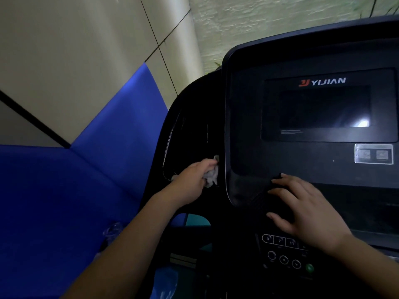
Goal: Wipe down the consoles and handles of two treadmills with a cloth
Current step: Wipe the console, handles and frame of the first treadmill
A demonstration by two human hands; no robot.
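View: seen from the person's head, looking down over two bare forearms at the front of a black treadmill in dim light.
Console: the treadmill console (pixel 280 160) fills the right half of the view, a raised black panel with a rounded left edge.
Screen: a dark display (pixel 323 106) sits in the upper part of the panel, with a white glare spot near its lower right corner.
Logo: the red and white brand mark "YIJIAN" (pixel 322 81) is just above the screen.
Sticker: a small silvery label (pixel 374 153) lies below the screen's right corner.
Cloth: a crumpled pale grey cloth (pixel 211 176) is bunched against the console, in the dark side recess (pixel 190 130) just left of the panel's rounded edge.
Left hand: the left hand (pixel 194 180) reaches forward and grips the cloth, fingers curled round it, and presses it into that recess.
Right hand: the right hand (pixel 302 210) lies flat on the lower part of the console, fingers straight and spread, holding nothing.
Buttons: a cluster of numbered and arrow keys (pixel 282 251) sits just below the right hand, with a round green button (pixel 309 268) at its lower right.
Surroundings: blue wall padding (pixel 64 201) covers the lower left, with beige wall panels (pixel 75 50) above it.
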